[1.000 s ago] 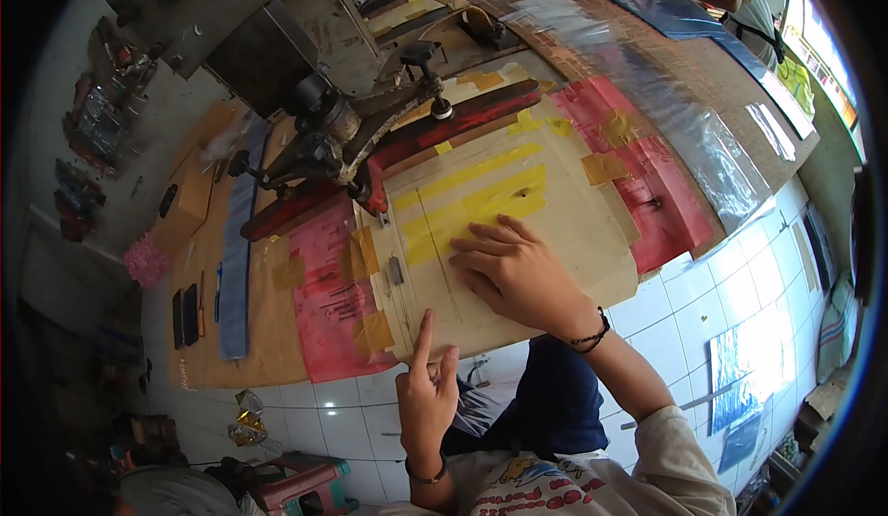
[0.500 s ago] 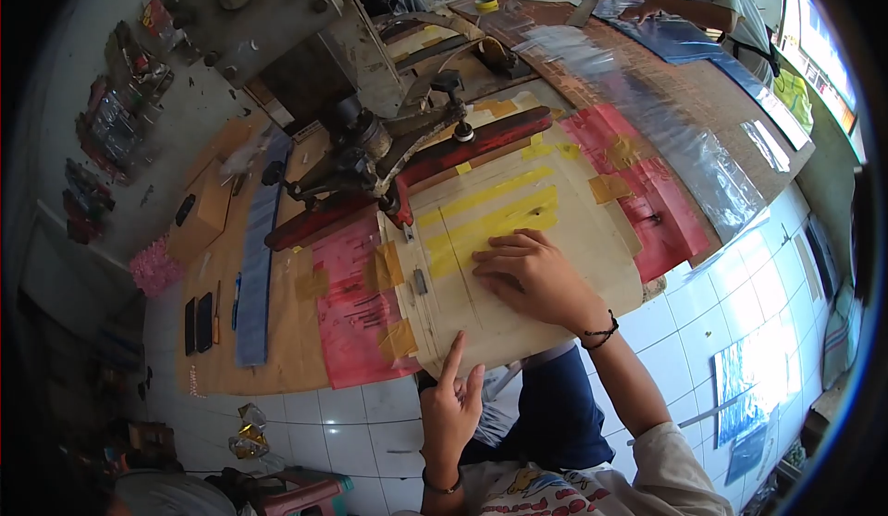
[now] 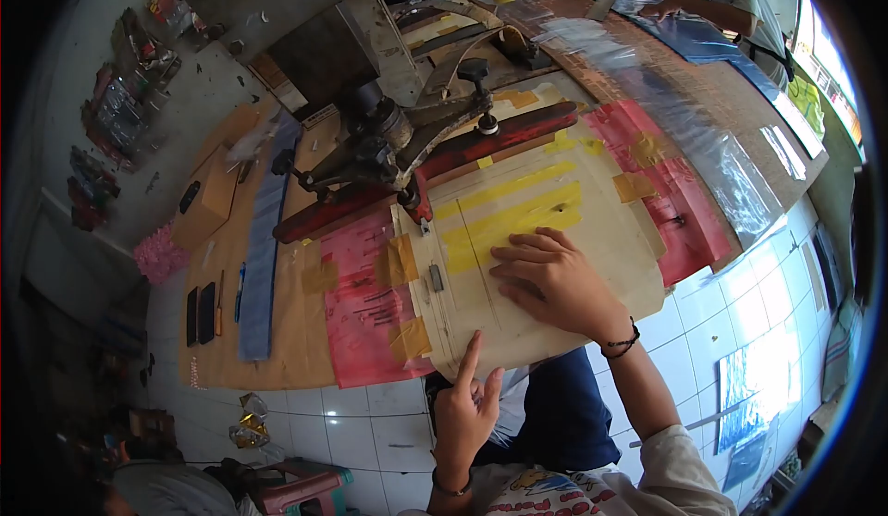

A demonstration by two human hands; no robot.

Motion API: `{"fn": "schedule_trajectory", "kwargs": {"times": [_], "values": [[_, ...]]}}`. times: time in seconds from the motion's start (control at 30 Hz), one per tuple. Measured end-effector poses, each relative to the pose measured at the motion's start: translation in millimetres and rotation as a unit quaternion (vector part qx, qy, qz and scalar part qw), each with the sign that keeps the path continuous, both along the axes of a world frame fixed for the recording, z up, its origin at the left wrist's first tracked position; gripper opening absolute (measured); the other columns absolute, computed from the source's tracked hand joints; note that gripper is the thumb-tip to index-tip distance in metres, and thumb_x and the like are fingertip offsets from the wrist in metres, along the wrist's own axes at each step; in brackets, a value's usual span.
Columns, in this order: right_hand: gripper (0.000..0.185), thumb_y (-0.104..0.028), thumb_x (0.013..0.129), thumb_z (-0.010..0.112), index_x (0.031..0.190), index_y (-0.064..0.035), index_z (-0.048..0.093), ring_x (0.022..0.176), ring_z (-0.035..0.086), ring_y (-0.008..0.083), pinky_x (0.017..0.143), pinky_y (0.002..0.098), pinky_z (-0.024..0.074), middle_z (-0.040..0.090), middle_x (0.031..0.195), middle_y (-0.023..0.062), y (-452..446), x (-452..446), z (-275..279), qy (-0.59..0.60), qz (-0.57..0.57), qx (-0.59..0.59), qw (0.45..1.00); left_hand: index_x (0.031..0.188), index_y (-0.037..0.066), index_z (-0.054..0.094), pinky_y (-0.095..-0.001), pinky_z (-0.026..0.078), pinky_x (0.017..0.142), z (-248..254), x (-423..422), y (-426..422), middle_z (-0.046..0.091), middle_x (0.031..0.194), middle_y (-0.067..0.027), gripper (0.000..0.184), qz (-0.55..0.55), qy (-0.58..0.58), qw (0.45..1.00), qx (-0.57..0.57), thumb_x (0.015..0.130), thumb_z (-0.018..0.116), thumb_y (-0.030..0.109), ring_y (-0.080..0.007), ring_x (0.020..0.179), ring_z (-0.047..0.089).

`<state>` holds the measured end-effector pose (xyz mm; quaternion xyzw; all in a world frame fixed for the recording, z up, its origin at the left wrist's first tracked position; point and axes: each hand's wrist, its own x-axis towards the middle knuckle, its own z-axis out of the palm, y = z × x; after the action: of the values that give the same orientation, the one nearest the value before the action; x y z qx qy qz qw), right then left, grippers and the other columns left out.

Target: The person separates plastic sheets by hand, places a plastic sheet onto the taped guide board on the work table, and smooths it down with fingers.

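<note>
My right hand (image 3: 555, 280) lies palm down, fingers spread, on a cream sheet (image 3: 592, 248) that has yellow tape strips (image 3: 527, 206) on it. At the sheet's near edge is my left hand (image 3: 467, 410), its index finger and thumb extended and the other fingers curled, with nothing seen in it. A small grey metal piece (image 3: 437, 278) sits on the sheet's left part. Behind the sheet runs a red bar (image 3: 518, 132) under a black machine arm (image 3: 393, 132). Red sheets (image 3: 356, 294) flank the cream one, held with brown tape.
Two dark phone-like objects (image 3: 206, 313) and a long blue strip (image 3: 262, 276) lie on the left of the table. Clear plastic (image 3: 721, 174) covers part of the brown board at right. A co-worker's arm (image 3: 721, 15) reaches over blue sheets. A stool (image 3: 310, 493) stands below.
The whole view has shifted, so the machine, table and sheets appear further right. Both my hands keep nearly the same places on and beside the cream sheet.
</note>
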<state>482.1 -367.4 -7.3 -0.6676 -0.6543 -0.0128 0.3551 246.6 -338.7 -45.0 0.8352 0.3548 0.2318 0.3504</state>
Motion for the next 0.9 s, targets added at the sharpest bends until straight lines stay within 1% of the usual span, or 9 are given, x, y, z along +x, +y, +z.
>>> {"fn": "schedule_trajectory", "kwargs": {"times": [0.1,0.3,0.4,0.5,0.6,0.7,0.8,0.9], "values": [[0.025,-0.023,0.092,0.07,0.113,-0.0116,0.075,0.129,0.058,0.0274,0.116,0.0482,0.0391,0.069,0.133,0.0033,0.4,1.6,-1.3,0.005,0.002,-0.004,1.0,0.153,0.011,0.047,-0.0311,0.038,0.045,1.3,1.0,-0.3,0.038,0.047,-0.0042,0.058,0.001,-0.001,1.0,-0.007,0.1,0.066,0.021,-0.0153,0.038,0.039],[0.027,-0.026,0.093,0.069,0.115,-0.011,0.074,0.13,0.057,0.027,0.117,0.0481,0.0379,0.068,0.133,0.0035,0.6,1.6,-0.1,0.009,0.0,-0.009,1.0,0.153,0.008,0.046,-0.0288,0.038,0.045,-8.2,1.0,1.0,0.038,0.05,-0.003,0.06,-0.006,-0.036,0.999,-0.007,0.098,0.068,0.017,-0.0115,0.04,0.039],[0.027,-0.028,0.094,0.067,0.114,-0.0114,0.074,0.13,0.057,0.0267,0.117,0.048,0.0372,0.068,0.133,0.0035,0.4,1.3,0.3,0.005,-0.003,-0.011,1.0,0.153,0.005,0.045,-0.0281,0.038,0.046,-7.6,2.6,-0.9,0.04,0.051,-0.0022,0.061,-0.005,-0.04,0.999,-0.016,0.097,0.069,0.016,-0.0109,0.041,0.04],[0.027,-0.029,0.095,0.066,0.114,-0.0116,0.074,0.131,0.056,0.0265,0.118,0.048,0.0366,0.068,0.134,0.0034,0.4,1.2,0.9,0.002,-0.004,-0.015,1.0,0.153,0.004,0.044,-0.0234,0.037,0.05,-8.1,0.0,1.2,0.046,0.051,-0.0042,0.061,-0.018,-0.039,0.999,-0.029,0.097,0.066,0.012,-0.0066,0.047,0.041],[0.028,-0.03,0.095,0.066,0.115,-0.0118,0.074,0.132,0.056,0.0263,0.118,0.0481,0.0366,0.067,0.135,0.0033,0.2,0.9,0.4,0.0,-0.005,-0.02,1.0,0.154,0.004,0.043,-0.0237,0.038,0.05,-12.6,-3.0,4.5,0.049,0.052,-0.0053,0.062,-0.023,-0.037,0.999,-0.022,0.097,0.067,0.012,-0.0065,0.047,0.042],[0.028,-0.027,0.095,0.069,0.118,-0.013,0.074,0.132,0.056,0.0275,0.117,0.049,0.0376,0.067,0.136,0.0019,0.0,0.6,0.3,0.001,-0.006,-0.027,1.0,0.155,0.005,0.042,-0.0241,0.038,0.05,-9.8,-2.6,5.3,0.052,0.053,-0.0062,0.063,-0.024,-0.026,0.999,-0.016,0.097,0.067,0.013,-0.0071,0.046,0.042],[0.029,-0.03,0.095,0.066,0.117,-0.0121,0.074,0.133,0.055,0.0262,0.118,0.0483,0.0364,0.067,0.136,0.0034,0.9,0.9,-0.4,-0.009,-0.007,-0.024,1.0,0.155,0.006,0.041,-0.0256,0.04,0.051,-9.2,-1.9,4.8,0.056,0.054,-0.0085,0.064,-0.017,-0.016,0.999,-0.04,0.098,0.067,0.015,-0.0092,0.045,0.045],[0.031,-0.029,0.097,0.066,0.123,-0.0134,0.073,0.133,0.056,0.0276,0.117,0.0491,0.0374,0.065,0.139,0.0017,1.1,0.1,0.8,-0.017,-0.01,-0.027,0.999,0.156,0.007,0.04,-0.0284,0.039,0.047,-5.5,-0.3,6.0,0.041,0.051,-0.0029,0.064,-0.036,-0.031,0.998,-0.035,0.1,0.067,0.022,-0.0123,0.041,0.042]]}}
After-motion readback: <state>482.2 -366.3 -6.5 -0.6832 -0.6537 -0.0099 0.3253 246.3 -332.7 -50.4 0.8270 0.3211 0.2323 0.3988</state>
